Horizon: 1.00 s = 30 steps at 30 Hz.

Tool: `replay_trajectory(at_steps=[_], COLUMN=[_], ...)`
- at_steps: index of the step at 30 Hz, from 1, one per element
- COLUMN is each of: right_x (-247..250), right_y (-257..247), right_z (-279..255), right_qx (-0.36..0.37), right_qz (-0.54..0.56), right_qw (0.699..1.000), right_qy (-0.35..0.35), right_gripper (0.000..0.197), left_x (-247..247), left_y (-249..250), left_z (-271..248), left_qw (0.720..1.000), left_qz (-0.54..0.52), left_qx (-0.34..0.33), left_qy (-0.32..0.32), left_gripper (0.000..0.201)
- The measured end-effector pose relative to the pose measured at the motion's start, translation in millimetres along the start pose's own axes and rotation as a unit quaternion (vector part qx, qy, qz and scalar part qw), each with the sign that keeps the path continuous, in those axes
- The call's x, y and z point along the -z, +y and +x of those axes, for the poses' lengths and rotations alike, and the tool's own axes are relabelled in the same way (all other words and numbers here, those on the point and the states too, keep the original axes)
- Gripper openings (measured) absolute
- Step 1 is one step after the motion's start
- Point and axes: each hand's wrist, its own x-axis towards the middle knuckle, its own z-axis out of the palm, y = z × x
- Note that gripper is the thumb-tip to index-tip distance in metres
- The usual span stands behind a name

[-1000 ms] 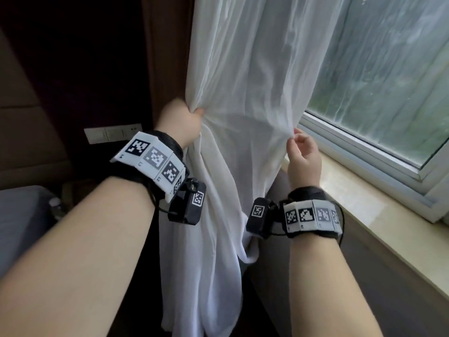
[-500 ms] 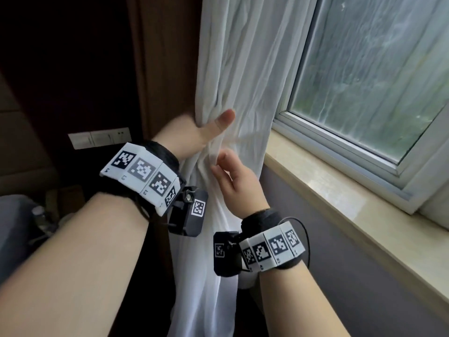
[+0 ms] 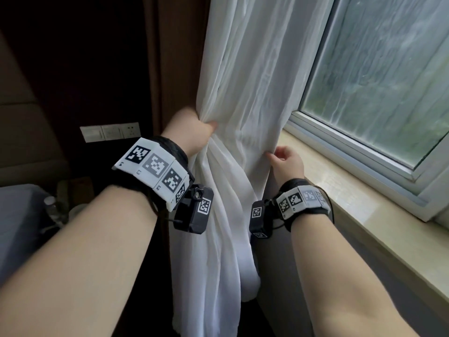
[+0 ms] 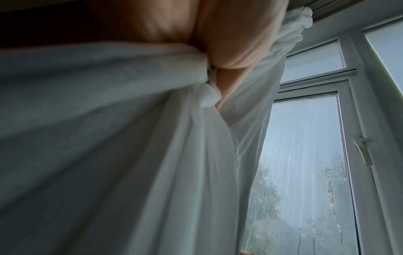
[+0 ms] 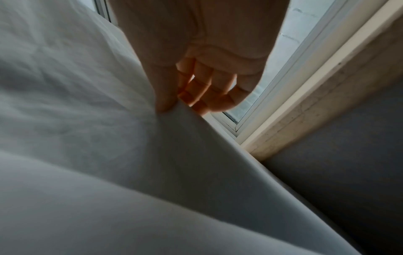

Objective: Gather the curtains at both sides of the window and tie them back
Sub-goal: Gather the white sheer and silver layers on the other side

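A white sheer curtain (image 3: 247,76) hangs at the left side of the window, bunched into folds. My left hand (image 3: 194,131) grips a gathered bundle of it at its left edge; from the left wrist, the fabric (image 4: 130,138) is squeezed in the fist (image 4: 218,60). My right hand (image 3: 284,160) pinches the curtain's right edge just above the sill, thumb (image 5: 163,96) pressed on the cloth (image 5: 87,120) against the curled fingers (image 5: 207,96). A dark brown drape (image 3: 165,69) hangs behind the sheer at the left. No tie-back is in view.
The window pane (image 3: 388,81) is wet, in a white frame (image 3: 340,142), with a pale stone sill (image 3: 364,203) running to the right. A window handle (image 4: 363,151) shows in the left wrist view. White wall switches (image 3: 110,131) sit on the dark wall at left.
My right hand moved right from beside the left hand and took hold of the curtain's right edge by the sill. My left hand closed its thumb into the gathered fabric.
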Motion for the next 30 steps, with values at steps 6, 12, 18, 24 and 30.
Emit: replay_trajectory(at_steps=[6,12,18,24,30], right_x=[8.9,26.9,37.0,6.6,-7.0], right_y=[16.9,22.1,31.9,-7.9,-25.0], right_z=[-6.1,-24.6,-34.3,-16.8,1.5], right_qx=[0.002,0.045,0.043,0.129,0.142], right_qz=[-0.009,-0.048,-0.057,-0.010,-0.055], right_qw=[0.996,0.994,0.993,0.992,0.988], right_qy=[0.087,0.090,0.098,0.008,0.028], right_gripper=[0.016,0.024,0.025,0.060,0.008], left_x=[-0.7,-4.7,-9.6,-12.2,-7.5], left_y=[-1.6,-2.1,0.4,1.3,-3.1], left_z=[5.7,8.4,7.5,4.2,3.9], left_qw=[0.999,0.999,0.999,1.000,1.000], left_qz=[0.034,0.041,0.032,0.007,-0.005], left_qx=[0.003,-0.001,-0.005,-0.003,-0.008], left_qy=[0.018,0.018,0.002,-0.020,-0.018], left_gripper=[0.036,0.038,0.035,0.032,0.032])
